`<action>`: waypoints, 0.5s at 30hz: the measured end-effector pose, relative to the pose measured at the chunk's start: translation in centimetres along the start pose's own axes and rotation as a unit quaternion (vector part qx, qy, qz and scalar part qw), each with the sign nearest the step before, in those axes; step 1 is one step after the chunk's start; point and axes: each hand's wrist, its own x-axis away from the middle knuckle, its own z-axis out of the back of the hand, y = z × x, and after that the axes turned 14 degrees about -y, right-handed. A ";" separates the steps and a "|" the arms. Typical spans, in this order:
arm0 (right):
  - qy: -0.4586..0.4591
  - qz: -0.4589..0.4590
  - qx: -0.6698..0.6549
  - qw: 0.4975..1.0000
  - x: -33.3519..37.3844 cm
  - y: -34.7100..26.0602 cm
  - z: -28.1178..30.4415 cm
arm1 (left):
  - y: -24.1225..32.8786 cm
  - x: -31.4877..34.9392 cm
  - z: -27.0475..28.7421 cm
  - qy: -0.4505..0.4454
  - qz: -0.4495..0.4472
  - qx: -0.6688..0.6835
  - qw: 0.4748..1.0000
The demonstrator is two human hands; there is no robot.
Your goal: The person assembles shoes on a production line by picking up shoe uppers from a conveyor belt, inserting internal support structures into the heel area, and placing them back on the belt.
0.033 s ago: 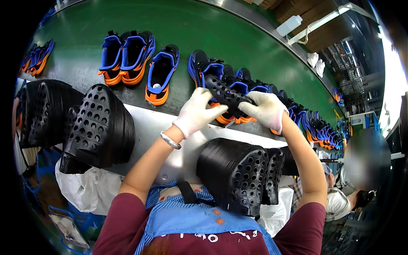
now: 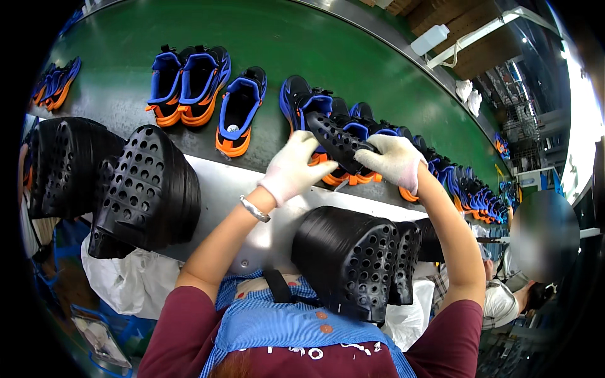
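Note:
My right hand (image 2: 392, 160), in a white glove, pinches one end of a black perforated plastic shoe insert (image 2: 336, 138). The insert slants over a group of black and blue sneakers with orange soles; one sneaker (image 2: 291, 101) stands just left of it. My left hand (image 2: 293, 165), also gloved, is beside the insert with thumb and fingers apart and holds nothing that I can see. Nested black perforated inserts form a stack (image 2: 353, 258) near my body, between my forearms. Another stack (image 2: 142, 189) sits left of my left forearm.
A single sneaker (image 2: 241, 110) and a pair (image 2: 186, 85) stand on the green bench (image 2: 353, 47) to the left. Sneakers line up far right (image 2: 469, 189). A white metal ledge (image 2: 246, 214) runs along the near side. A person (image 2: 504, 302) is at the right edge.
The insert's far end has shifted slightly, and both hands have barely moved. The sneakers and the stacks stay in place.

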 end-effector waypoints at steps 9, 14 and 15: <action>-0.060 -0.065 0.129 0.988 -5.1 -3.0 3.8 | -3.2 -2.8 -1.5 -0.105 0.127 -0.149 0.975; -0.110 -0.118 0.051 0.986 -4.7 -2.7 4.5 | -3.9 -3.8 -1.1 -0.177 0.159 -0.176 0.955; -0.103 -0.106 0.030 0.989 -4.1 -2.3 4.6 | -4.2 -3.8 -1.4 -0.166 0.153 -0.172 0.959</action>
